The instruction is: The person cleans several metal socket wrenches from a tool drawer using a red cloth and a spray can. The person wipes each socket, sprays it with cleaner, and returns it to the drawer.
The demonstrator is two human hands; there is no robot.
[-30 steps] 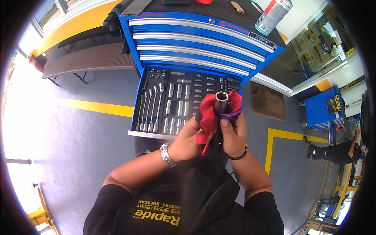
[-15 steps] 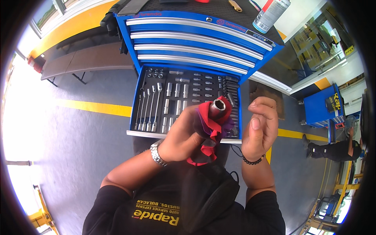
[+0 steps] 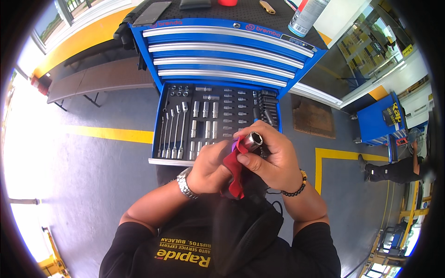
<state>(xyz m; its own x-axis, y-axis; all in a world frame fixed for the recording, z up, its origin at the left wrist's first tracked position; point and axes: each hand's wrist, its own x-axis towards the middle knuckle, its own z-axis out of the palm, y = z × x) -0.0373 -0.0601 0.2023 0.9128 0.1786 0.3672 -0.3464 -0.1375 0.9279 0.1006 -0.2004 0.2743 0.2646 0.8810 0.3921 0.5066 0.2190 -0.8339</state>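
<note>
Right hand (image 3: 273, 160) returned to socket (image 3: 252, 139), fingers closed on it; left hand (image 3: 211, 169) fingers clamp red rag (image 3: 233, 169).

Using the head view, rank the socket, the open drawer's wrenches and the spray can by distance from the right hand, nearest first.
1. Socket: held in the right hand itself, against the red rag.
2. Wrenches: in the open drawer's left part, up and left of the hand.
3. Spray can: on the cabinet top, far side.

A grey spray can (image 3: 309, 16) with a label stands on the cabinet top (image 3: 250, 11).
</note>
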